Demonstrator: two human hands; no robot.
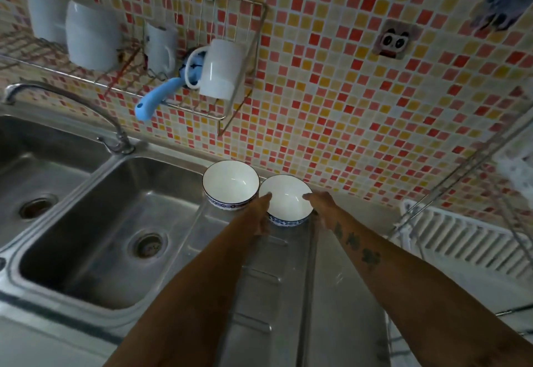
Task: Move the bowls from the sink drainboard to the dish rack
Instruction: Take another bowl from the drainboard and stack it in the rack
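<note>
Two white bowls with blue patterned bands stand side by side at the far end of the steel drainboard [277, 280]. The left bowl [230, 183] is untouched. Both my hands are on the right bowl [287, 200]: my left hand [261, 216] has its thumb over the left rim, and my right hand [321, 202] has its thumb over the right rim, fingers down the outside. The bowl still rests on the drainboard. A wire dish rack [202, 101] hangs on the tiled wall above the sink.
The wall rack holds white bowls [92, 37], white mugs [222, 69] and a blue-handled utensil [155, 98]. A double sink [109, 222] with a tap [72, 101] lies to the left. At the right stand a white slatted drainer [461, 237] and a wire frame [467, 164].
</note>
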